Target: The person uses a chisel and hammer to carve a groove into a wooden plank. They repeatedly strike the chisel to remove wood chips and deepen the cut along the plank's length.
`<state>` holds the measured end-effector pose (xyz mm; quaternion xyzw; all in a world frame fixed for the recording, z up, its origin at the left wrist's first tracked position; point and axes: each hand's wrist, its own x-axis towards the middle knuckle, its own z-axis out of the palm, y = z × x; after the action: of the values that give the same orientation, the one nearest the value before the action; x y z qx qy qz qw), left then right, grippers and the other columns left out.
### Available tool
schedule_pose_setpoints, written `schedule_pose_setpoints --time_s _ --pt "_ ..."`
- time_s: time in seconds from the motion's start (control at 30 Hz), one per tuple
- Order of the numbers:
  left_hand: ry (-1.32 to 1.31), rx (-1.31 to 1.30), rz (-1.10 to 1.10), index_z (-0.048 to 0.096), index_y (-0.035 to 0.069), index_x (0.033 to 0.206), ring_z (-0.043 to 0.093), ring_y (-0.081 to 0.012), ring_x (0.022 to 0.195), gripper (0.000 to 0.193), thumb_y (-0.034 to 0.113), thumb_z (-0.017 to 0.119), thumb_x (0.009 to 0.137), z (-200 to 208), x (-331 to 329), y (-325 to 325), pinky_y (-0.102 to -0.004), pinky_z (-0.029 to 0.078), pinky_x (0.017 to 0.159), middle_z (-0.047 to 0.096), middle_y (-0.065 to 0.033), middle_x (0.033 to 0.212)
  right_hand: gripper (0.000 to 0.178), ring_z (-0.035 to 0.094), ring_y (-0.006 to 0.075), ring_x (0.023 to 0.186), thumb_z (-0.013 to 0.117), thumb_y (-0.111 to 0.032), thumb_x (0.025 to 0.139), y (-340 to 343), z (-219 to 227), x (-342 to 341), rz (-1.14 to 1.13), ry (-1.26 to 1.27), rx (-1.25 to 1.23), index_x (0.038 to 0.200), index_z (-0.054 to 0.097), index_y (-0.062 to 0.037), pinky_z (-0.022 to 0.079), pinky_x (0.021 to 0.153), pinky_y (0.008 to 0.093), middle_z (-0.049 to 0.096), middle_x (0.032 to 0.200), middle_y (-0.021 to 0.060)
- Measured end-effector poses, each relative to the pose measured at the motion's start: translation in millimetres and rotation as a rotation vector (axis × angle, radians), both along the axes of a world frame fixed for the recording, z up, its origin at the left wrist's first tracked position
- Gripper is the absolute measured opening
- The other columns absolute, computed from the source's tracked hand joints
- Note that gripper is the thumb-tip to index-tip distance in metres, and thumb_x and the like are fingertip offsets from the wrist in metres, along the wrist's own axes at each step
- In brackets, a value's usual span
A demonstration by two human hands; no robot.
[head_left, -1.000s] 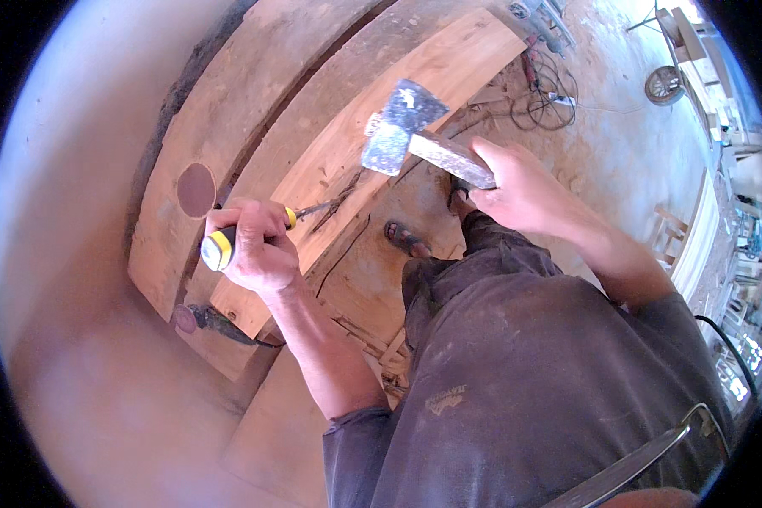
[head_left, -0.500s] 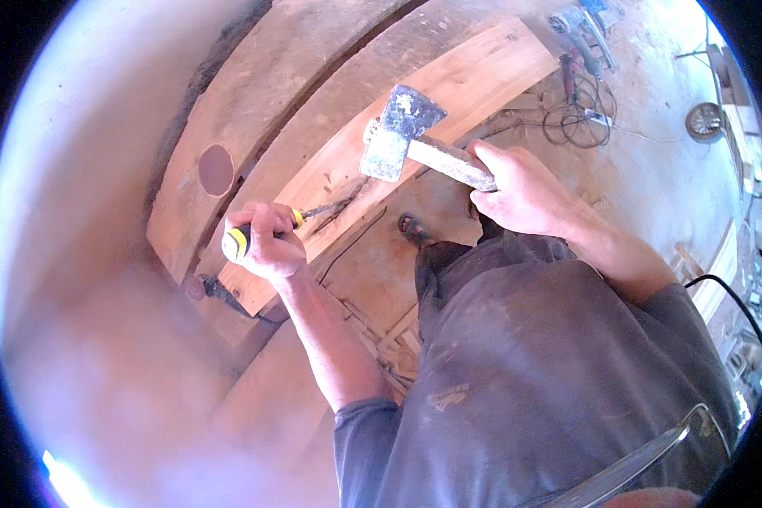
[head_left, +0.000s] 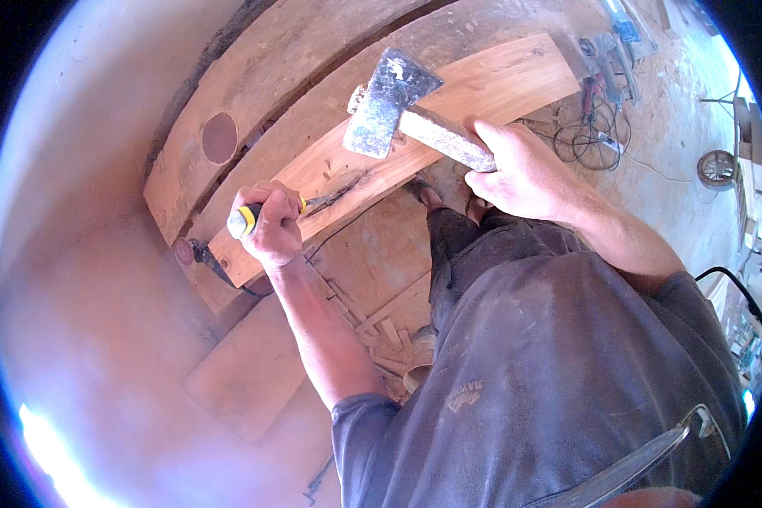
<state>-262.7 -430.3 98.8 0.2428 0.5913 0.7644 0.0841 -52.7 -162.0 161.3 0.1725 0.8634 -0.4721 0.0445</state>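
My left hand [head_left: 269, 222] is wrapped around the yellow and black handle of a chisel [head_left: 244, 223]. Its blade points right, low over the pale wooden plank [head_left: 525, 74], and meets a dark, rough crack in the wood; whether the tip is sunk in, I cannot tell. A hatchet [head_left: 391, 100] with a worn, paint-spotted head is gripped by its wooden handle in my right hand [head_left: 516, 169]. The hatchet head hangs above the plank, apart from the chisel and to its upper right.
The plank lies along the front of a dusty workbench [head_left: 339, 85] with a long gap. A round brown disc [head_left: 219, 138] rests on the bench. A dark tool [head_left: 210, 256] sits by the plank's left end. Coiled cable [head_left: 588, 140], power tools [head_left: 610, 59] and wood scraps [head_left: 389, 334] lie beyond and below.
The hatchet has risen slightly up and left relative to the plank. My left hand keeps the chisel at the crack. The whole view has shifted a little.
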Motion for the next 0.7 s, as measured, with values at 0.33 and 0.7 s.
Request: schedule_pose_setpoints --time_s 0.33,0.7 --pt "-0.152 0.220 0.069 0.049 0.005 0.073 0.042 -0.0173 0.048 0.015 -0.003 0.058 0.081 3 -11 -29 -0.0346 0.040 0.048 0.046 -0.0064 0.058 0.034 0.070 0.0338 0.084 0.069 -0.007 0.086 -6 44 -25 0.001 0.105 0.063 0.114 0.054 0.0044 0.053 0.073 0.0396 0.066 0.087 0.0222" --pt "-0.181 0.247 0.092 0.049 0.004 0.073 0.043 -0.0180 0.048 0.016 0.001 0.062 0.082 12 -15 -28 -0.0341 0.040 0.048 0.047 -0.0064 0.059 0.033 0.070 0.0367 0.081 0.067 -0.006 0.084 -24 45 -39 0.075 0.002 0.052 0.113 0.056 0.0029 0.052 0.070 0.0443 0.066 0.082 0.0231"
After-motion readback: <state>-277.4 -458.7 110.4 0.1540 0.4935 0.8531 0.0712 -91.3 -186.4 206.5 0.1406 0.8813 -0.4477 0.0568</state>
